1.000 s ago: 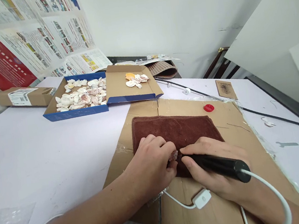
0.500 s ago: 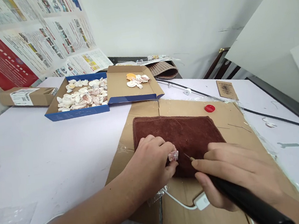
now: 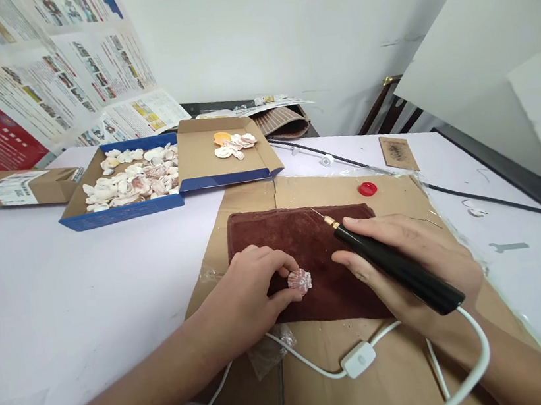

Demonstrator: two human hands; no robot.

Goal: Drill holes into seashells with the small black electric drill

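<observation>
My left hand [image 3: 262, 288] pinches a small ribbed, pinkish-white seashell [image 3: 300, 282] between thumb and fingertips, low over a brown cloth pad [image 3: 327, 308]. In my right hand [image 3: 408, 264] lies a corded mini electric drill [image 3: 390, 260] with a black handle, a brass-coloured collar and a thin bit. The bit points up and to the left over the pad's far edge, apart from the shell. A white cord leaves the back of the handle, and an inline switch [image 3: 358, 359] rests on the cardboard in front of the pad.
Flattened cardboard [image 3: 335, 393] lies beneath the pad. At the back left stands a blue-edged box [image 3: 123, 215] of seashells, its lid [image 3: 200, 165] holding several more. A red cap [image 3: 367, 189], a scorched-looking brown card [image 3: 398, 154] and a small wrench [image 3: 508, 246] lie to the right.
My right hand has drawn the drill up and away from the shell, so its bit now points toward the pad's far edge. My left hand still pinches the shell, now turned slightly.
</observation>
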